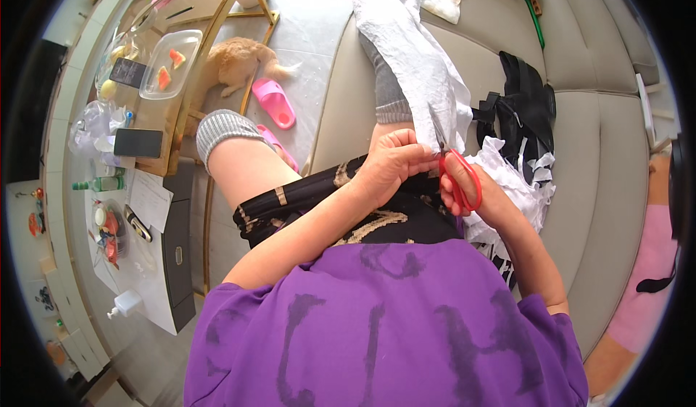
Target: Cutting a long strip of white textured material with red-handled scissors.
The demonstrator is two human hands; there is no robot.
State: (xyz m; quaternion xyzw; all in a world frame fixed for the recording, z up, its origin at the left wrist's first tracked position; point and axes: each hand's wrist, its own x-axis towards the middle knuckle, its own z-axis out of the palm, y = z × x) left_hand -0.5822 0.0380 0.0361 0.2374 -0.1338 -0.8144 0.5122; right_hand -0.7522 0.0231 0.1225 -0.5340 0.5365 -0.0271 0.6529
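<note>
A long piece of white cloth (pixel 402 43) lies over my outstretched leg on the sofa. My left hand (pixel 399 159) pinches the near edge of this cloth between thumb and fingers. In my right hand (pixel 462 181) is a pair of scissors with red handles (pixel 472 176); the fingers sit in the loops. The dark blades point away from me at the cloth's near edge, just right of my left fingertips. How far the blades are parted is hard to tell. Beside my right forearm lies a heap of white cloth scraps (pixel 503 203).
A black bag with straps (pixel 522 97) lies on the beige sofa (pixel 582 151) at right. On the left, a glass-topped table (pixel 187 81) holds a plastic tub (pixel 182 48) with watermelon pieces and phones. Pink slippers (pixel 273 102) and a light-brown furry animal (pixel 239 62) are on the floor.
</note>
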